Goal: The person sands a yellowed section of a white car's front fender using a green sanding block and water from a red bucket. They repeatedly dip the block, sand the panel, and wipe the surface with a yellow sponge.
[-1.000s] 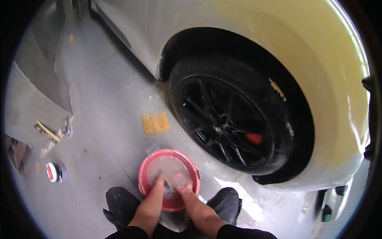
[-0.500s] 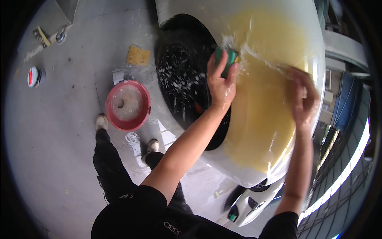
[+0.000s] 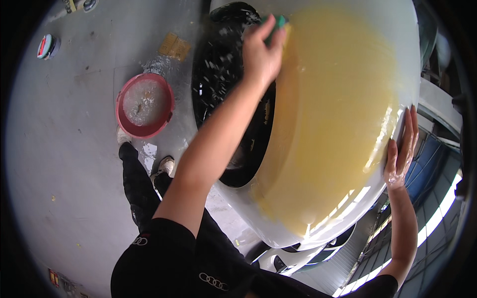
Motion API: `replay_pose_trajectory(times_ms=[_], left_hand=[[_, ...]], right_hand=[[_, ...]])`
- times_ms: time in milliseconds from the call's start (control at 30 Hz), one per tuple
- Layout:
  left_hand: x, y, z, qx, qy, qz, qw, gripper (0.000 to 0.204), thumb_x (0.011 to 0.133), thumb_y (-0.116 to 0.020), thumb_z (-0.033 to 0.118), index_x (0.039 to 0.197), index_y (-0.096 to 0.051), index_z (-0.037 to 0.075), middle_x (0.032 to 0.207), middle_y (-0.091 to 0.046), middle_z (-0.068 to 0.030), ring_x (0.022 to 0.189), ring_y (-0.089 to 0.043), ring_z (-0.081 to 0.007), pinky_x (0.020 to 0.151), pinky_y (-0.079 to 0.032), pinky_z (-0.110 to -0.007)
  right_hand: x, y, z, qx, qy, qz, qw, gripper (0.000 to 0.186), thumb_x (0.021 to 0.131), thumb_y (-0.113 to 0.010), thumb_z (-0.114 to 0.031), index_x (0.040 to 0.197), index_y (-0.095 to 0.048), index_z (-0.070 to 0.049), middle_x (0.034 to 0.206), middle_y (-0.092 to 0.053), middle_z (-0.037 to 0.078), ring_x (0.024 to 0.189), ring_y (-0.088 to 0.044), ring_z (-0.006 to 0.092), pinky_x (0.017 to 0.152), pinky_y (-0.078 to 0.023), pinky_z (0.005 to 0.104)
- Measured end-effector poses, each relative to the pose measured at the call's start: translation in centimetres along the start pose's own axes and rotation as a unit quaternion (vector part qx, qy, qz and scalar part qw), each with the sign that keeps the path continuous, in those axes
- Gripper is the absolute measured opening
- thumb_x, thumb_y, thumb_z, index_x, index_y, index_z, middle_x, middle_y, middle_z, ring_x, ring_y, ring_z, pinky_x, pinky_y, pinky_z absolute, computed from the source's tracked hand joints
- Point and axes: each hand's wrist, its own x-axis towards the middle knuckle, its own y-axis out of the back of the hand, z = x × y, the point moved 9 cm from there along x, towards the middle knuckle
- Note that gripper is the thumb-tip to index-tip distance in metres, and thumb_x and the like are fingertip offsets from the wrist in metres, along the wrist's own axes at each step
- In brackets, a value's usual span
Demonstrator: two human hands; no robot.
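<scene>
left hand (image 3: 261,52) clenched on green sponge (image 3: 278,22) at 12 o'clock, against wet car fender (image 3: 338,124) | right hand (image 3: 401,151) flat, released, braced at 3 o'clock | risk: braced palm could slide on slick panel; red bucket (image 3: 144,105) at 10 o'clock near feet, may tip

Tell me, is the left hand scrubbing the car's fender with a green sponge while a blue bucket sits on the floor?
Not quite: the bucket is red, not blue, as the head view shows. The rest holds: the left hand presses a green sponge on the car's fender, and the bucket sits on the floor.
</scene>
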Motion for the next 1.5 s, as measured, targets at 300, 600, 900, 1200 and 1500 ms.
replay_pose_trajectory(times_ms=[300,600,900,1200,1500], left_hand=[[2.3,0.2,0.4,0.059,-0.061,-0.018,0.996,0.047,0.1,-0.077,0.011,0.145,-0.067,0.007,0.122,-0.067,-0.0135,0.111,-0.067,-0.0171,0.087,-0.057,-0.03],[-2.8,0.5,2.9,0.035,-0.187,-0.037,0.981,0.048,0.095,-0.08,0.009,0.142,-0.071,0.008,0.129,-0.067,-0.018,0.117,-0.068,-0.028,0.101,-0.055,-0.039],[-7.0,1.6,2.8,0.055,-0.176,-0.043,0.982,0.051,0.091,-0.083,0.014,0.141,-0.072,0.012,0.138,-0.065,-0.023,0.124,-0.067,-0.0396,0.107,-0.055,-0.047],[-7.9,0.7,4.1,0.069,-0.189,-0.087,0.976,0.049,0.094,-0.078,0.008,0.141,-0.069,0.002,0.146,-0.064,-0.0274,0.138,-0.062,-0.0375,0.116,-0.049,-0.047],[1.0,-1.7,3.4,0.06,-0.143,-0.124,0.98,0.047,0.095,-0.08,0.021,0.139,-0.072,0.006,0.142,-0.07,-0.0196,0.13,-0.067,-0.0324,0.109,-0.051,-0.042]], right_hand=[[0.3,-0.4,-0.1,-0.001,-0.003,-0.019,1.0,0.076,0.11,-0.037,-0.058,0.167,-0.036,-0.007,0.17,-0.035,0.024,0.156,-0.036,0.042,0.125,-0.032,0.0586],[0.2,-0.5,-0.1,0.027,-0.023,-0.022,0.999,0.081,0.109,-0.035,-0.062,0.167,-0.034,-0.005,0.171,-0.03,0.026,0.157,-0.033,0.0439,0.125,-0.029,0.0602],[0.1,-0.5,0.1,0.012,-0.019,-0.02,1.0,0.083,0.108,-0.034,-0.063,0.166,-0.034,-0.004,0.17,-0.031,0.027,0.156,-0.035,0.0444,0.123,-0.032,0.0629],[0.2,-0.7,0.2,0.011,-0.021,-0.019,1.0,0.083,0.106,-0.034,-0.065,0.166,-0.035,-0.007,0.17,-0.033,0.025,0.156,-0.036,0.0436,0.123,-0.032,0.064],[0.3,-0.8,0.3,0.037,-0.033,-0.031,0.998,0.083,0.106,-0.033,-0.065,0.167,-0.035,-0.008,0.17,-0.032,0.024,0.157,-0.036,0.0426,0.123,-0.032,0.0655]])
